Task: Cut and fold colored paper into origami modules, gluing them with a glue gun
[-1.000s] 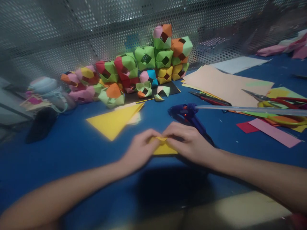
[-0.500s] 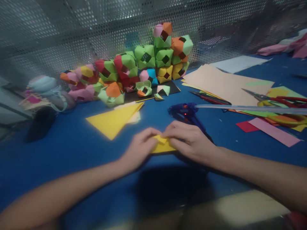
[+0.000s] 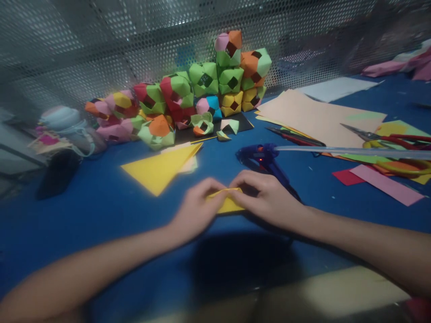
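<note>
A small folded piece of yellow paper [image 3: 230, 206] is held between both hands, just above the blue table. My left hand [image 3: 201, 204] pinches its left side, the thumb laid on the near face. From the other side my right hand [image 3: 261, 193] grips it, thumb and fingertips meeting at the upper fold. The fingers cover much of the paper, so its full shape is hidden. Beyond the left hand lies a larger yellow paper triangle [image 3: 158, 168]. A blue glue gun [image 3: 261, 154] with a lit red light and a long clear glue stick rests behind the right hand.
Folded paper cubes [image 3: 204, 80] in several colours are stacked against the perforated metal panel. To the right lie beige sheets [image 3: 313, 114], scissors [image 3: 367, 134], and red and pink strips [image 3: 387, 185]. A bottle-like object [image 3: 63, 121] and a dark phone-like object [image 3: 59, 172] sit at left.
The upper flap of the yellow paper, visible between the fingers before, is now folded over along the top edge. Both thumbs have closed inward onto it.
</note>
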Tool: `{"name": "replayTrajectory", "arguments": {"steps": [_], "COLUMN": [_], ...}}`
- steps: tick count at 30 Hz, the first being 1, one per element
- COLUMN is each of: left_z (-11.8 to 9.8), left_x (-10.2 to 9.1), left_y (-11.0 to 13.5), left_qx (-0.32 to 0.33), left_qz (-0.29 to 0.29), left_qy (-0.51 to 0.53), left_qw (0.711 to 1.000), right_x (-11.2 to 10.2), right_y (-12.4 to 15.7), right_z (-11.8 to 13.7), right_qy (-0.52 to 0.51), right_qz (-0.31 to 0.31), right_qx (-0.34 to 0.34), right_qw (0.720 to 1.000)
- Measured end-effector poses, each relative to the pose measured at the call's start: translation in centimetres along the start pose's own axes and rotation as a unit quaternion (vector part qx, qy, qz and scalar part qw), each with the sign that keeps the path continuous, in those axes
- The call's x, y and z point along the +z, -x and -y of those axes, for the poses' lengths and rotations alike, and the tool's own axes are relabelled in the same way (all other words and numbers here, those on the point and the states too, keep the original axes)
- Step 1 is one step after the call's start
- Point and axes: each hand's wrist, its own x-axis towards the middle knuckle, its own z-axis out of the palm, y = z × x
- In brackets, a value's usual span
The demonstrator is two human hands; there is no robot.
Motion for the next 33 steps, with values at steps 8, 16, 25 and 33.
{"name": "replayTrajectory", "arguments": {"steps": [8,16,25,33], "left_z": [-0.2,-0.3,-0.7,0.1], "left_x": [-0.1,-1.6,-1.5,-1.2], "left_y": [0.0,-0.4,-0.6,-0.8], "left_qx": [-0.024,0.018,0.005,-0.025], "left_qz": [0.003,0.074,0.06,-0.002], "left_qy": [-0.013,-0.076,-0.061,-0.028], "left_qw": [1.0,0.994,0.996,0.999], "right_x": [-0.2,-0.6,-0.7,-0.4], "right_y": [-0.1,-0.2,0.0,-0.3], "right_z": [-0.3,-0.2,-0.2,-0.3], "right_qy": [-0.005,-0.002,0.005,-0.017], "right_qz": [-0.001,0.007,0.004,0.008], "right_qx": [0.001,0.002,-0.045,0.057], "right_qw": [1.0,1.0,0.999,0.998]}}
